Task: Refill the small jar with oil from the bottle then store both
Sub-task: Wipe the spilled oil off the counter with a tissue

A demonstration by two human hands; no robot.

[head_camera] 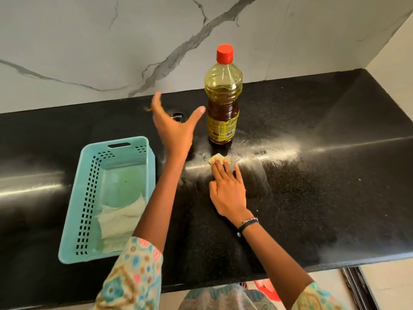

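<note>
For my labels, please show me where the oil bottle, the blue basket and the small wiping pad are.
oil bottle (pixel 222 121): head view, on its yellow label.
blue basket (pixel 89 186): head view, on its perforated left wall.
wiping pad (pixel 218 158): head view, on the part showing beyond the fingertips.

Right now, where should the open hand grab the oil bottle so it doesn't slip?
Probably around the narrow waist of the oil bottle, just above the label, coming from the bottle's left, where the open left hand is. The bottle stands upright with its red cap on, and the pinched waist suits a wrap-around grip.

I see open black counter right of the oil bottle. On the left, the basket blocks the near counter. My left hand hovers spread between basket and bottle, narrowing that gap.
</note>
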